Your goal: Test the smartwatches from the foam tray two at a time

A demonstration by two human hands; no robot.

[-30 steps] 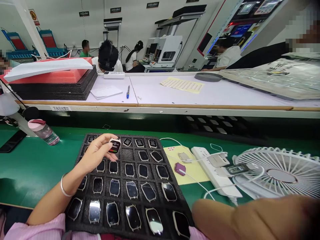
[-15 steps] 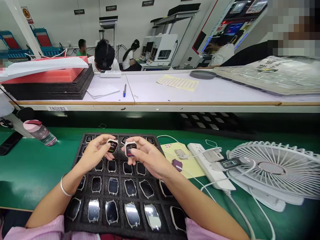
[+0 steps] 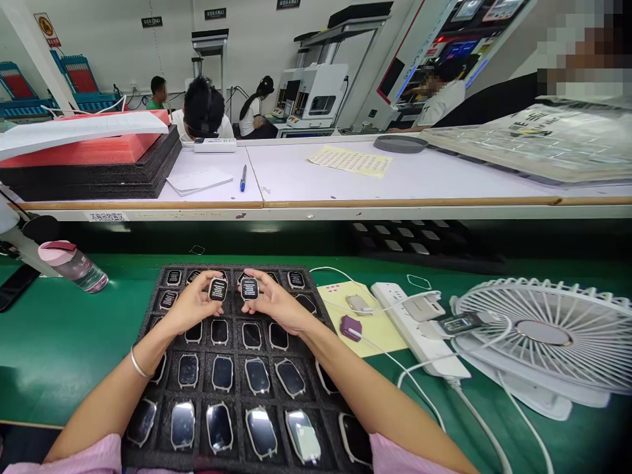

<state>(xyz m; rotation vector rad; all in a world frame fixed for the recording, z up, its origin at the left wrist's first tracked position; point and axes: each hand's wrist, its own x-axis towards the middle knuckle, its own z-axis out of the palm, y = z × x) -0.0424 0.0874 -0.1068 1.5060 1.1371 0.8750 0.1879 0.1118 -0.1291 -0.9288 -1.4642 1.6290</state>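
My left hand (image 3: 196, 301) grips a smartwatch body (image 3: 218, 289) between thumb and fingers, its dark screen lit with small white text. In my right hand (image 3: 276, 299) is a second watch body (image 3: 249, 288), also showing lines of text too small to read. Both are held side by side above the far rows of a black foam tray (image 3: 237, 413). Several strapless watches with silvery frames lie in the tray's compartments, such as the near watch (image 3: 220, 426) with a dark screen. My hands hide parts of the far two rows.
Right of the tray are a yellow sheet (image 3: 382, 339), a purple charger (image 3: 350, 328), a white power strip (image 3: 419, 329) with cables and a white fan (image 3: 543, 336). A pink-capped bottle (image 3: 79, 266) stands left. A white shelf (image 3: 296, 187) crosses behind; people sit beyond it.
Both watch screens have gone from a display with coloured strips to white text. My right thumb has come off its screen. The view has shifted slightly.
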